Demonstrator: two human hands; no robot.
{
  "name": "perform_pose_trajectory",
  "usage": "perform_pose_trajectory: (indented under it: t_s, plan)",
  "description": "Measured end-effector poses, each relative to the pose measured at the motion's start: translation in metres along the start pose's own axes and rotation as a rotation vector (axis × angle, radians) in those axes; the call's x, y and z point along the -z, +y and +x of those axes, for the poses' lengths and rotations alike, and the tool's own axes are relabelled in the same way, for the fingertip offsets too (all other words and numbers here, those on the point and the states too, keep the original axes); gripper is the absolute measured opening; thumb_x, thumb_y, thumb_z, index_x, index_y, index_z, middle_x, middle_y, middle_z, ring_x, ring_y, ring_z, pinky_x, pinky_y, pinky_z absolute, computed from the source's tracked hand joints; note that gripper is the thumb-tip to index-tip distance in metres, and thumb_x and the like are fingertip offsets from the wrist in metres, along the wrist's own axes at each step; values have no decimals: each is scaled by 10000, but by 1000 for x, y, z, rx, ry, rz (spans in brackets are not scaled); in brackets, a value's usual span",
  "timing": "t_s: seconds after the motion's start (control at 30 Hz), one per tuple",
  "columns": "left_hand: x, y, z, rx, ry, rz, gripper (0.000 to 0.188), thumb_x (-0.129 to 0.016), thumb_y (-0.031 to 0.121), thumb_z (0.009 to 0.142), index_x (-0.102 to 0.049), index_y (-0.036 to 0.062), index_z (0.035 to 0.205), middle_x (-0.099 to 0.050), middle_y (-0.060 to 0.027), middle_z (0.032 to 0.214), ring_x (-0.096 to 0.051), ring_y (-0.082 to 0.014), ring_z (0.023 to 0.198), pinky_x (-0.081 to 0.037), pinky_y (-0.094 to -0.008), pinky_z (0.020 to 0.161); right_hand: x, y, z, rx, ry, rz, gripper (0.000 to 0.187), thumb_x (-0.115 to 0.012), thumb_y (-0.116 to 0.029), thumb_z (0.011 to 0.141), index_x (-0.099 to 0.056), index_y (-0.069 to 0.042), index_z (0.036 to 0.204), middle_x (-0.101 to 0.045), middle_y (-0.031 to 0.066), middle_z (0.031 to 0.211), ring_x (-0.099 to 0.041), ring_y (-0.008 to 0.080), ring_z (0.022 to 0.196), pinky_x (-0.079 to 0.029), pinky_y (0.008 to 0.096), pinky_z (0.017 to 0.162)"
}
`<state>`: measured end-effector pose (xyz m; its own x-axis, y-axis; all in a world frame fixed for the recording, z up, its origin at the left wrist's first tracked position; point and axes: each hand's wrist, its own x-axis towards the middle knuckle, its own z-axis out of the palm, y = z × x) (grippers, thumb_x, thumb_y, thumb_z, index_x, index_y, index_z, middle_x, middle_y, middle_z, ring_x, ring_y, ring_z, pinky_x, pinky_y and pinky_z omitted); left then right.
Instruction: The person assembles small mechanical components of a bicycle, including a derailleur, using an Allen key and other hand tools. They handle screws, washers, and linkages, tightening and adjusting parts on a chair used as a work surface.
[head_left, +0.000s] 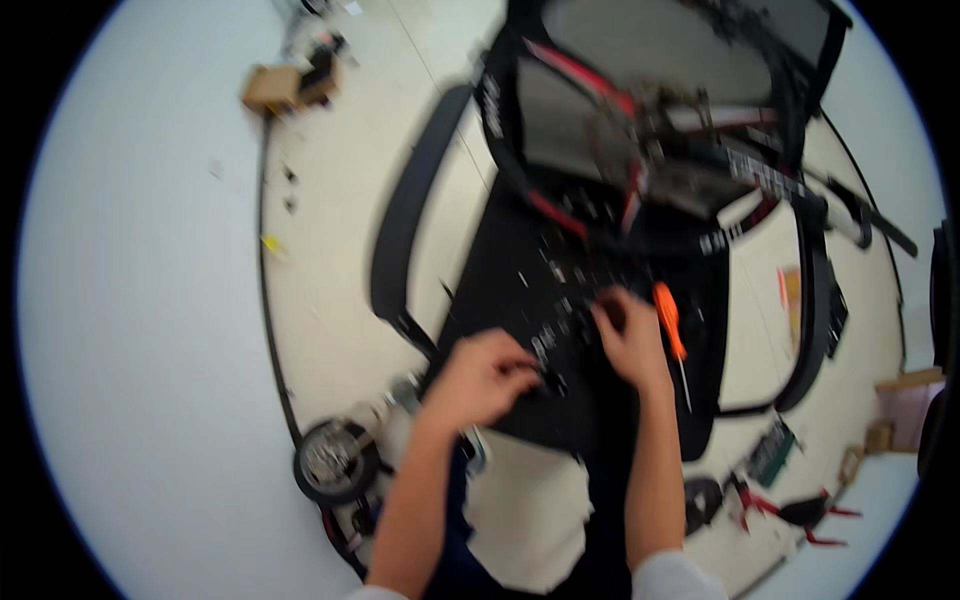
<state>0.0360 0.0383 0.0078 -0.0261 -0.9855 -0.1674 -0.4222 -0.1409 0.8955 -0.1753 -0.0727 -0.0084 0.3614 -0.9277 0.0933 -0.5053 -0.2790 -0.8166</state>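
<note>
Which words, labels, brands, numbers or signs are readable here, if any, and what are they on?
None can be quoted.
Wheel rim: white letter-like marks, too blurred to read reliably.
Black bar by the wheel: white marks, also too blurred.
Small parts near the left hand: too small and blurred to show text.

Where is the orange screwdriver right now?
In the head view, the orange screwdriver lies on the right side of the black chair seat, just to the right of the person's right hand, its handle pointing away from the person.
</note>
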Motion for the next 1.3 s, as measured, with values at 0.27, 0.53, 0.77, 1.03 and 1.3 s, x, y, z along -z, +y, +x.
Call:
perform_pose_trajectory:
  t_s: [0.27, 0.53, 0.77, 1.03, 1.3]
  plan:
    - [-3, 7, 1, 88, -116, -279, 161, -702, -71, 838, -723, -75, 997, -643, -92, 981, -706, -174, 840, -590, -239, 729, 34, 21, -5, -175, -48, -97, 143, -701, -12, 833, -699, 28, 970, -673, 121, 796, -638, 195, 678, -515, 316, 659]
    - [-11, 1, 13, 92, -182, -297, 188, -740, -7, 822, -743, -39, 1007, -672, -92, 947, -698, -162, 787, -560, -246, 692, 25, 15, 2, -181, -36, -80, 166, -730, -41, 818, -706, 40, 961, -700, 113, 742, -652, 183, 634, -515, 304, 625]
    - [-7, -7, 16, 112, -224, -177, 176, -776, 24, 807, -761, -15, 978, -685, -55, 916, -600, -78, 676, -468, -207, 584, 8, -9, 5, -169, -199, 144, 130, -751, -70, 822, -738, 13, 920, -704, 55, 717, -610, 71, 600, -469, 213, 566]
    - [-10, -1, 16, 72, -144, -61, 224, -786, 128, 801, -758, 0, 983, -663, -90, 826, -585, -158, 615, -466, -279, 577, -9, -4, 3, -65, -175, -57, 146, -749, -62, 809, -748, 19, 931, -717, 101, 759, -644, 146, 599, -511, 256, 596]
    - [-13, 2, 17, 112, -94, 7, 302, -776, 166, 817, -727, -27, 1044, -652, -109, 806, -583, -178, 606, -489, -312, 605, -20, -9, 7, 6, -116, -123, 214, -756, -47, 797, -751, 2, 1006, -727, 135, 886, -695, 249, 755, -543, 320, 706]
